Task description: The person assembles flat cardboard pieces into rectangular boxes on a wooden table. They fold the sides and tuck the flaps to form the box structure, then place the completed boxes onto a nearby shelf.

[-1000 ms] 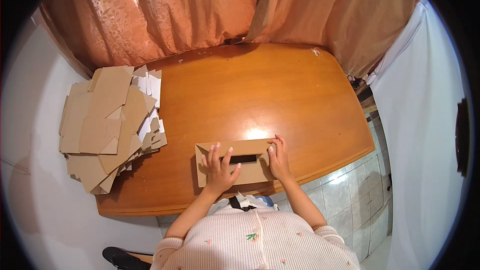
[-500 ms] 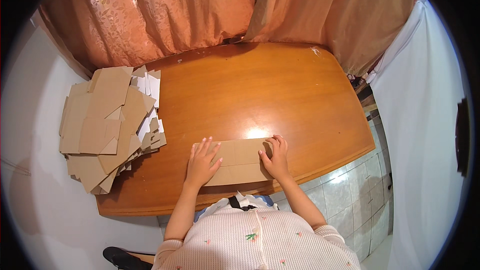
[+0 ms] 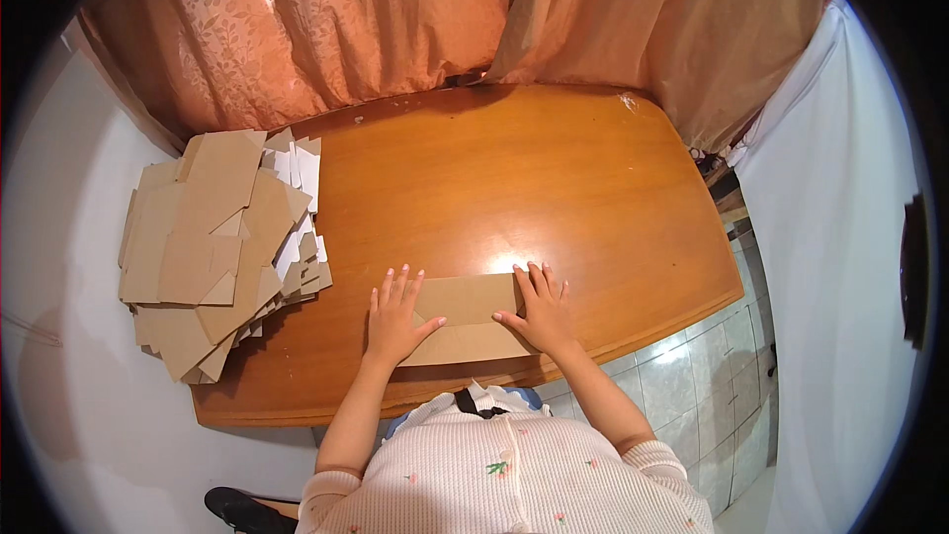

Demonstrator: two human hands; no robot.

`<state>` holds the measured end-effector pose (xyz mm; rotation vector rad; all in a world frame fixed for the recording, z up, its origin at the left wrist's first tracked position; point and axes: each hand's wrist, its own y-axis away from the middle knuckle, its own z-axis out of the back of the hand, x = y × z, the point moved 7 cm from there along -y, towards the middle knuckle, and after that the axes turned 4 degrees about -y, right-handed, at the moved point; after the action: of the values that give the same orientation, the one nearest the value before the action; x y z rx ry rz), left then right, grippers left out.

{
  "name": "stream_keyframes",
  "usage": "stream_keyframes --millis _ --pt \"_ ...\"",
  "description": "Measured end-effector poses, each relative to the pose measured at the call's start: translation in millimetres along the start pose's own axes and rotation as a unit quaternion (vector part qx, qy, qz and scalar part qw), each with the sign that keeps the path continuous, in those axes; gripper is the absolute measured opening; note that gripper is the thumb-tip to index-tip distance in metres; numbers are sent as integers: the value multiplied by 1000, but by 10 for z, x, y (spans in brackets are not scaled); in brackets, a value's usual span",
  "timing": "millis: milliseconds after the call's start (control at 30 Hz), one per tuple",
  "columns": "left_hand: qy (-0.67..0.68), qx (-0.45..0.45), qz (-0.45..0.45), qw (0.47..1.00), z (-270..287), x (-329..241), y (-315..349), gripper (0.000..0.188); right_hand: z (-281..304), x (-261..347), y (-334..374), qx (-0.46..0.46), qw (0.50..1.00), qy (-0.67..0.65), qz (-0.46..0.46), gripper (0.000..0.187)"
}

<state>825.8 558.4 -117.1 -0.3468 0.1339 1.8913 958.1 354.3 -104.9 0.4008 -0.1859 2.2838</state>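
A brown piece of folded cardboard [image 3: 470, 302] lies at the near edge of the wooden table, right in front of me. A crease runs across it from side to side. My left hand [image 3: 397, 321] rests on its left end with the fingers spread and pointing away from me. On the right end lies my right hand [image 3: 542, 314], its fingers also spread, the thumb stretched inward along the crease. Both palms cover the ends of the cardboard, so its outer corners are partly hidden.
A messy pile of flat cut cardboard [image 3: 198, 252], brown with some white pieces, stands on the left of the wooden table [image 3: 514, 178]. Orange curtains [image 3: 376, 20] hang along the far edge. A white cloth [image 3: 830, 188] hangs at the right, beside a tiled floor [image 3: 692, 386].
Both hands have flattened and spread more on the cardboard. My right fingers, curled before, are now stretched out, and both thumbs have moved inward toward the crease.
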Motion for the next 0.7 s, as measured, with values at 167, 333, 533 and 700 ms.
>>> stream_keyframes --millis 167,333,533,700 --pt "7 -12 4 1000 2 -4 5 87 -14 17 9 -32 999 17 15 85" --pt "3 -33 3 999 -4 -3 6 83 13 51 -1 -36 999 17 17 82" --pt "-4 -36 -5 999 8 -9 11 77 16 74 -42 -27 999 38 25 78" --pt "80 -68 24 994 -14 104 19 69 69 -49 -32 -94 988 -109 56 66"
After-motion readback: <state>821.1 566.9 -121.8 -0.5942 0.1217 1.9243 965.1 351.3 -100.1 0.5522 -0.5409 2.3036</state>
